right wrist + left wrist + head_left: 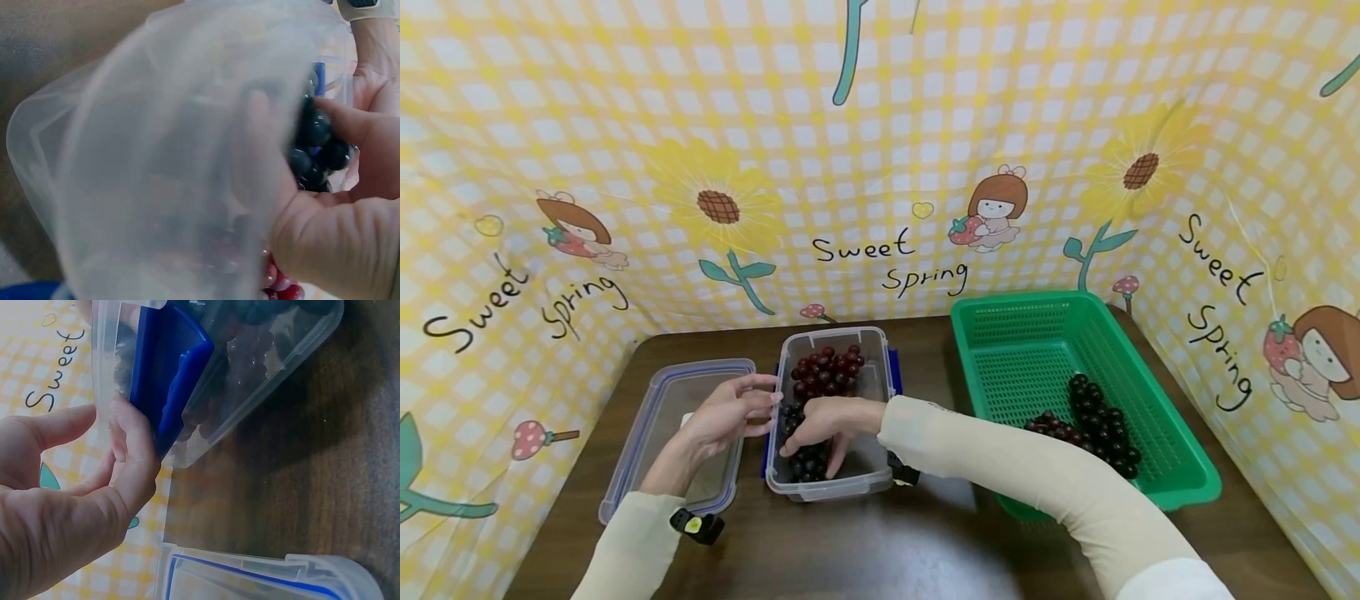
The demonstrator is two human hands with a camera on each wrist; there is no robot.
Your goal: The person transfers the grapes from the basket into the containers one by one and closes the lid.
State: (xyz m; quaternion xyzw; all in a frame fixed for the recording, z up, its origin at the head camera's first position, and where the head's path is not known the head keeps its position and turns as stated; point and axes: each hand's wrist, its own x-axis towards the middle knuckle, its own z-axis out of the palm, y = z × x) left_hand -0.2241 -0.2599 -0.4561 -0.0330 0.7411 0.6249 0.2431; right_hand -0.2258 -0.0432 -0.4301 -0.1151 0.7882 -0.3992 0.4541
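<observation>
A clear plastic food container [871, 482] holds a bunch of red grapes [827, 372] at its far end and a bunch of dark grapes [808, 463] at its near end. My right hand [835, 422] reaches inside it, thumb and fingers on either side of the dark grapes, gripping them. Through the wall in the right wrist view, part of this hand looks blurred. My left hand [730, 414] is at the container's left side, its fingertips touching the wall and rim beside a blue latch [165, 375].
The container's lid [658, 417], clear with a blue seal, lies on the brown table [925, 533] at left. To the right stands a green basket [1022, 333] with more dark grapes [1101, 421] in it. A yellow checked cloth [865, 150] surrounds the table's back and sides.
</observation>
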